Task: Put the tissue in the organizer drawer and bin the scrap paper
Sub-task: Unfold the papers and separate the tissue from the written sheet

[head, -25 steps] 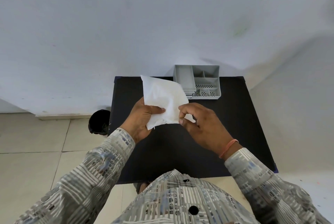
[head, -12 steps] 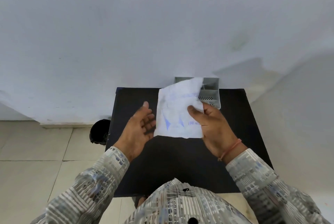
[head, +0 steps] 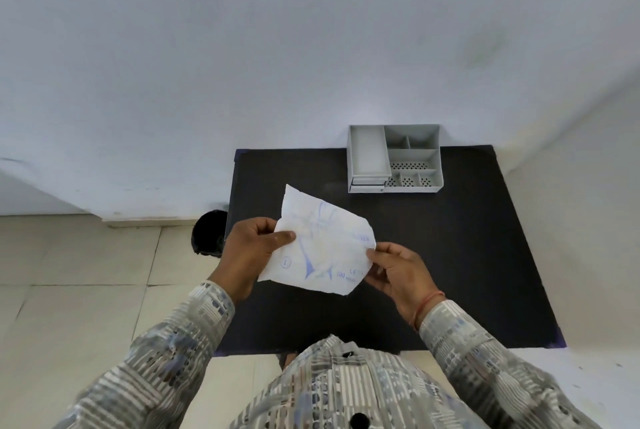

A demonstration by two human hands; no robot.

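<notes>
Paper (head: pixel 320 248), white with faint blue print, hangs in the air between both hands above the black worktop (head: pixel 467 255). Left hand (head: pixel 251 252) pinches its left edge, thumb on top and fingers curled behind the sheet. Right hand (head: pixel 398 272) grips the right edge between thumb and fingertips, with an orange band at the wrist. The sheet is creased and tilted, its upper corner pointing away from the person and its lower edge sagging toward the body. Beyond the right hand, well apart from it, a grey organizer (head: pixel 394 158) stands at the worktop's far edge against the wall; whether its small front drawer is open I cannot tell. Just past the left hand, off the worktop's left side, a dark bin (head: pixel 207 232) sits on the tiled floor (head: pixel 69 290). Patterned sleeves cover both forearms.
</notes>
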